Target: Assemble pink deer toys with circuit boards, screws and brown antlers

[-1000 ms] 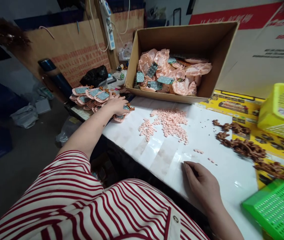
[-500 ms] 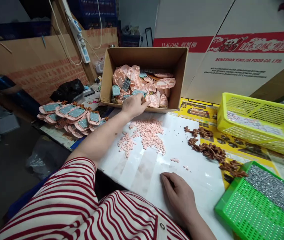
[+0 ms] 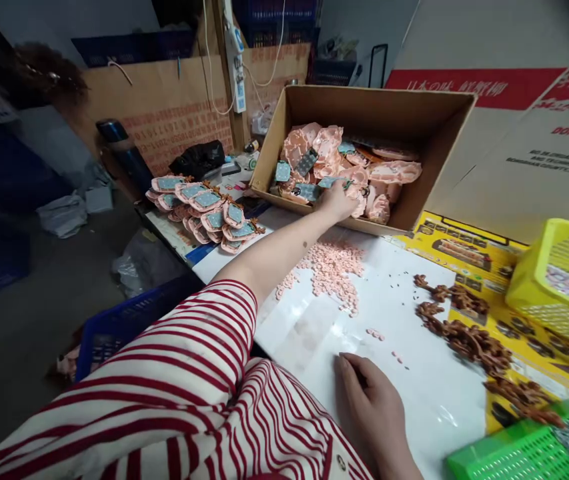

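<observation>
My left hand (image 3: 337, 202) reaches over the front wall of a cardboard box (image 3: 364, 100), among pink moulded pieces (image 3: 394, 172) with blue panels. Its fingertips are hidden among the pieces, so any hold cannot be made out. My right hand (image 3: 374, 399) rests near the front edge of the white work surface (image 3: 309, 337), its fingers curled; whether anything is inside them is hidden. Between the box and my right hand lies a spread of tiny pink parts (image 3: 334, 270), with a few more (image 3: 375, 334) just above that hand.
Pink pieces with blue panels (image 3: 207, 200) are stacked at the left, near a dark bottle (image 3: 124, 157). Brown parts (image 3: 474, 340) lie at the right, by a yellow basket (image 3: 529, 287) and a green basket (image 3: 504, 453). A blue crate (image 3: 129, 327) stands low at the left.
The view has turned left, shifting the box and table rightward in the picture. My left hand is slightly deeper in the box. My right hand remains curled on the surface.
</observation>
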`<act>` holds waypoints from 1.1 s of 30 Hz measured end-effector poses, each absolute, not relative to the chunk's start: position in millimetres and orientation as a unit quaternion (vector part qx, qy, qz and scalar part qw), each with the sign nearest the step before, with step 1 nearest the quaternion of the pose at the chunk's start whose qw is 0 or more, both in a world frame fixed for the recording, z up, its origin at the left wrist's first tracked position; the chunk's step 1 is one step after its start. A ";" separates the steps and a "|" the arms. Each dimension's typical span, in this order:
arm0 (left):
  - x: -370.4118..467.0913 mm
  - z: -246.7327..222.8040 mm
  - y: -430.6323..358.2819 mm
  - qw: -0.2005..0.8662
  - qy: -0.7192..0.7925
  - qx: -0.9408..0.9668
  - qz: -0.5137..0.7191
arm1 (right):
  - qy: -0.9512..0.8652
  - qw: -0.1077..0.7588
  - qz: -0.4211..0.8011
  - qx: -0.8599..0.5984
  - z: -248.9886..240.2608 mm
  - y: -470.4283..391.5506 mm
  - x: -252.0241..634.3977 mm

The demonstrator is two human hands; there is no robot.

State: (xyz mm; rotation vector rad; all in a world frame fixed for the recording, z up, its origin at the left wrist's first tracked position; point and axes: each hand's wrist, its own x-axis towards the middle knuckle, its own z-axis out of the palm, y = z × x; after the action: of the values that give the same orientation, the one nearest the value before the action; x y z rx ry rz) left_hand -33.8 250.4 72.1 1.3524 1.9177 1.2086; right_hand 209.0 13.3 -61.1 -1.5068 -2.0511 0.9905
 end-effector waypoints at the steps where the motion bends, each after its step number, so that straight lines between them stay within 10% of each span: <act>1: -34.9 75.2 250.4 0.255 0.701 0.484 0.458 | -0.733 0.210 0.358 -0.540 -59.2 12.2 208.0; 17: -55.1 121.7 150.5 0.516 0.471 0.392 0.598 | -0.680 0.319 0.401 -0.525 -48.9 8.9 190.4; 33: 5.1 9.4 18.4 0.750 0.425 0.377 0.339 | -0.239 0.569 0.727 -0.300 -25.7 -10.3 184.0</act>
State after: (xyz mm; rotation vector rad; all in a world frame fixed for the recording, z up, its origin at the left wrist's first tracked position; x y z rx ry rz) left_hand 5.1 18.4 9.4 0.8243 0.9297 0.7404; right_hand 184.0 -10.3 -25.7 -0.7054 -0.5613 1.7064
